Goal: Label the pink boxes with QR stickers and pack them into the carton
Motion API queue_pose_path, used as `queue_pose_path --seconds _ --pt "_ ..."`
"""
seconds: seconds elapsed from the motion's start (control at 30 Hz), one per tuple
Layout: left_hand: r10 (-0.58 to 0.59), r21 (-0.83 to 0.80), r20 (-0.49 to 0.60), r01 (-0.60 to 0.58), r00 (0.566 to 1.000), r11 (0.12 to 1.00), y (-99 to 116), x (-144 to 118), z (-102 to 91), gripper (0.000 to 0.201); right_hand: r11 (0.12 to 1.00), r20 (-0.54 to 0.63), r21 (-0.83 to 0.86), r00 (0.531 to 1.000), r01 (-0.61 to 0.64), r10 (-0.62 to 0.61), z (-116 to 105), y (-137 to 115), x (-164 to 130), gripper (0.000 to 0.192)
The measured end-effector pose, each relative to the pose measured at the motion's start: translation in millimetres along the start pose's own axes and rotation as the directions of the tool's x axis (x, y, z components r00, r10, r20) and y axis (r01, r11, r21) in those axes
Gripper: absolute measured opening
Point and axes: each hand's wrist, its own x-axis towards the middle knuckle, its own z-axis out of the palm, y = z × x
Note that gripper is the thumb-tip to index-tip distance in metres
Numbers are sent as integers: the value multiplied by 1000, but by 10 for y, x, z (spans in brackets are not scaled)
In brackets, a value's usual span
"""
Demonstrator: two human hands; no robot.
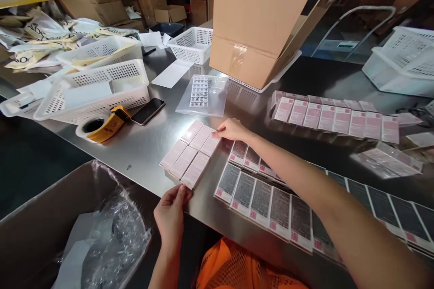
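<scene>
A block of several small pale pink boxes lies flat on the metal table in two rows. At its near corner my left hand is closed, thumb and forefinger pinched against the edge. My right hand reaches across to the far right corner, its fingers closed on the end box there. Beneath my right forearm run two rows of dark-faced boxes with pink squares, partly hidden by the arm. Beyond the block lies a clear plastic bag with a sheet of printed labels.
A roll of tape and a phone lie left, before white baskets. A large open carton stands behind. Pink-and-white boxes line the right. A bin with plastic wrap sits below the table's left edge.
</scene>
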Motion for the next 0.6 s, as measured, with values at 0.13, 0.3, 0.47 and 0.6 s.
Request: queue_pose_path --seconds 0.13,0.3,0.47,0.6 --pt "-54 22 48 53 997 998 -22 -198 -70 53 999 11 14 999 -50 50 -180 209 -121 46" --pt "-162 105 399 130 902 986 -106 -456 85 68 995 177 -55 980 -84 92 -419 481 -415 53" --pt "-25 164 425 -50 905 985 -126 -517 372 60 994 213 -53 972 -92 102 -319 481 -533 57" --pt "6 94 383 -45 924 995 -162 -534 407 54 993 135 -3 984 -118 118 -211 478 -521 61"
